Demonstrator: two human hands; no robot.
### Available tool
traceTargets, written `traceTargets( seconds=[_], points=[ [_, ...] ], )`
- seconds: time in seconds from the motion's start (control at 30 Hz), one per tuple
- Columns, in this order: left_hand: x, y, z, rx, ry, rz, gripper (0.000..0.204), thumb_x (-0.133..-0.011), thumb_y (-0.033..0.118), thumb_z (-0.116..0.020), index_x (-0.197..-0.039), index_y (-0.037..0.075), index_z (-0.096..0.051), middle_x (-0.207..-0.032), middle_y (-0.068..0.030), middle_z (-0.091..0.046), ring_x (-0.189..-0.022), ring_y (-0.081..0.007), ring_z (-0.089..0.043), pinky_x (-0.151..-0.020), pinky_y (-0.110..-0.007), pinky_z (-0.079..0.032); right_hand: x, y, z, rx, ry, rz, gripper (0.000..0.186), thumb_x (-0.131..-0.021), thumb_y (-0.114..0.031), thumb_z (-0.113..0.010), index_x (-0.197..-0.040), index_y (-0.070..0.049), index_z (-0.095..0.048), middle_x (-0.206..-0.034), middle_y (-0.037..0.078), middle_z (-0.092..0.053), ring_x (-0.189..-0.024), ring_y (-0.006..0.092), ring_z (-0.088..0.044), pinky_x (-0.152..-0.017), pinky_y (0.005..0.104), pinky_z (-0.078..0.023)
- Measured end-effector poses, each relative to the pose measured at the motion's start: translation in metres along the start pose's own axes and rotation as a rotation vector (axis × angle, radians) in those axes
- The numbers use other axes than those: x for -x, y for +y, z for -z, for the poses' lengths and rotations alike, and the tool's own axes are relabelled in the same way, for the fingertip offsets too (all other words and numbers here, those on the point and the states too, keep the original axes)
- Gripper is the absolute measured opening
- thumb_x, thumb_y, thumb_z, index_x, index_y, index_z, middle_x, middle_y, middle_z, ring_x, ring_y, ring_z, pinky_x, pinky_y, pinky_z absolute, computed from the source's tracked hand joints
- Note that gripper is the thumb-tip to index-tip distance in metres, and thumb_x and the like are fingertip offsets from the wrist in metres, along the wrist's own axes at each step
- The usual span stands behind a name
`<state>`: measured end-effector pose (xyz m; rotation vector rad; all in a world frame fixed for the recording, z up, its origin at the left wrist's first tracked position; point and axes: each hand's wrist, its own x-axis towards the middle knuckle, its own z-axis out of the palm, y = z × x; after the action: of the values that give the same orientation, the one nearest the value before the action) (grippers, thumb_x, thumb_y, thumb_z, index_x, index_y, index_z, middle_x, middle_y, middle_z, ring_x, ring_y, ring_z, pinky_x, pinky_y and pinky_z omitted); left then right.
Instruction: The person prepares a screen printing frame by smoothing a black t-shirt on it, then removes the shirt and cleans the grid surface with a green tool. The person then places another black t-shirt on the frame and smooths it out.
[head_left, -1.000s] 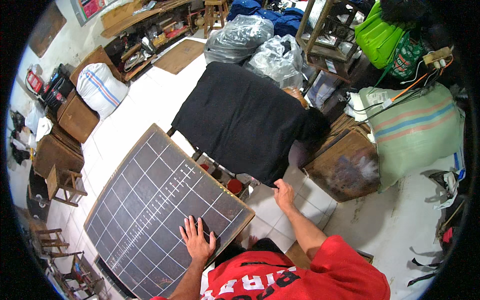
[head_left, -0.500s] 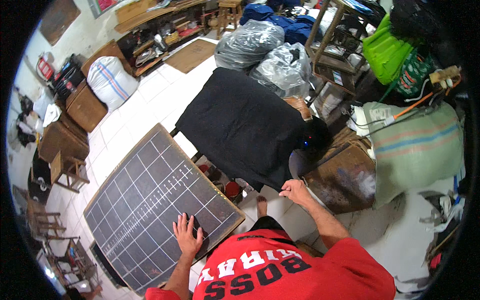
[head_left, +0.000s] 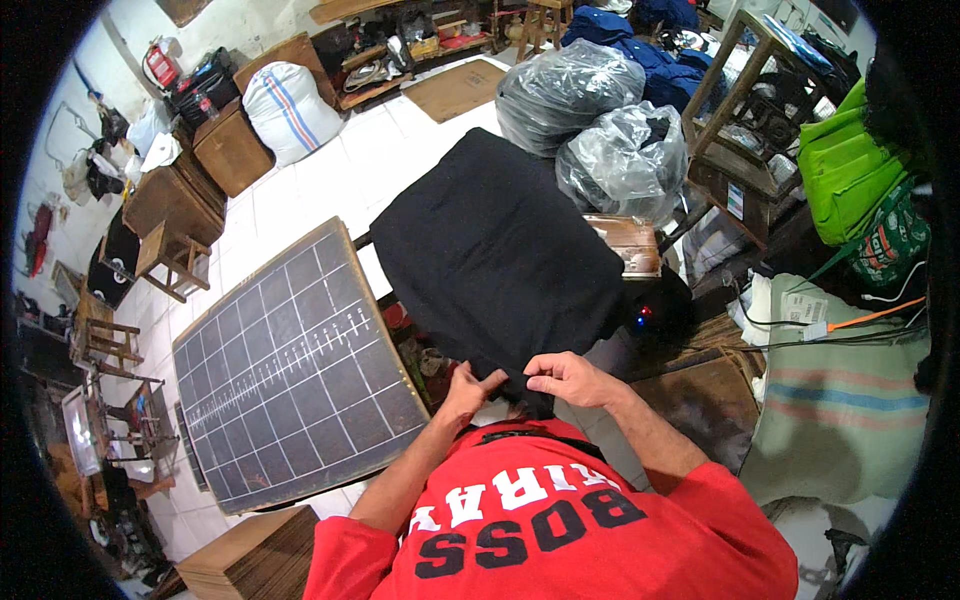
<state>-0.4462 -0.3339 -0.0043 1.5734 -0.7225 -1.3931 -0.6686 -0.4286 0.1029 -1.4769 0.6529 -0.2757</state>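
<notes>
A large black cloth [head_left: 500, 240] lies draped in front of me, its near end bunched toward my body. My right hand [head_left: 572, 380] pinches a gathered part of that near end between thumb and fingers. At the same end, just to the left, my left hand [head_left: 472, 392] has its thumb spread from its fingers. It is at the cloth's edge; whether it touches the fabric is hard to tell. What supports the cloth is mostly covered. To the left stands a dark board [head_left: 300, 370] with a white grid and ruler marks.
Clear plastic bags [head_left: 625, 165] stand beyond the cloth. A wooden box-like piece [head_left: 630, 245] shows at its right edge. A green woven sack [head_left: 850, 400] is at right, a wooden stand [head_left: 745, 130] far right. A brown box [head_left: 255, 550] sits lower left; a white sack [head_left: 292, 112] stands far left.
My left hand has left the grid board and come right to the cloth's near end. My right hand has drawn its pinched part of the cloth left and inward. The view has shifted.
</notes>
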Motion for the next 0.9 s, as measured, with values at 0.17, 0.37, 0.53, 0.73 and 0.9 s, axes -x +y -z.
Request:
traceTargets(
  seconds=[0.17,0.37,0.53,0.73,0.9],
  points=[
    [0.007,-0.009,0.005,-0.253,-0.087,-0.083,0.044,-0.091,0.012,-0.084,-0.128,-0.008,-0.071,-0.125,-0.0179,-0.078,-0.11,-0.0255,-0.074,-0.1,-0.039,-0.056,-0.001,-0.038,0.063,0.112,0.445,0.172,0.015,-0.107,-0.017,-0.066,-0.106,-0.002,-0.066,-0.083,-0.003,-0.059,-0.078,0.0065,-0.052,-0.069,0.0284,-0.045],
    [0.014,0.006,0.013,-0.607,-0.058,-0.013,0.048,-0.095,0.039,-0.082,-0.115,-0.005,-0.076,-0.109,-0.0255,-0.079,-0.103,-0.0326,-0.076,-0.095,-0.043,-0.058,0.014,-0.091,0.066,0.059,0.546,0.215,0.017,-0.108,-0.02,-0.067,-0.11,-0.002,-0.066,-0.074,0.002,-0.059,-0.063,0.0088,-0.055,-0.058,0.0296,-0.046],
    [0.016,0.072,0.0,-0.536,-0.201,0.062,0.082,-0.099,0.078,-0.056,-0.114,-0.001,-0.074,-0.116,-0.018,-0.079,-0.113,-0.0291,-0.073,-0.099,-0.049,-0.057,0.011,-0.105,0.024,0.227,0.658,0.442,0.016,-0.103,-0.017,-0.072,-0.102,-0.002,-0.071,-0.077,0.01,-0.069,-0.07,0.0152,-0.068,-0.064,0.0333,-0.053],
    [0.037,0.148,-0.034,0.292,0.073,-0.179,0.052,-0.103,0.023,-0.077,-0.147,0.004,-0.057,-0.139,-0.0139,-0.067,-0.121,-0.0257,-0.069,-0.104,-0.042,-0.057,-0.008,-0.054,-0.002,0.119,-0.289,0.206,0.034,-0.107,-0.03,-0.067,-0.103,0.002,-0.078,-0.096,0.021,-0.079,-0.095,0.0276,-0.078,-0.086,0.0404,-0.059],
    [0.073,0.184,-0.001,0.557,0.104,-0.321,0.046,-0.102,0.017,-0.076,-0.142,0.0,-0.06,-0.132,-0.0153,-0.072,-0.115,-0.0287,-0.073,-0.098,-0.045,-0.061,-0.043,-0.018,0.083,-1.186,0.863,0.183,0.064,-0.107,-0.057,-0.06,-0.147,-0.007,-0.062,-0.145,0.01,-0.067,-0.13,0.0287,-0.065,-0.113,0.0451,-0.051]
  ],
)
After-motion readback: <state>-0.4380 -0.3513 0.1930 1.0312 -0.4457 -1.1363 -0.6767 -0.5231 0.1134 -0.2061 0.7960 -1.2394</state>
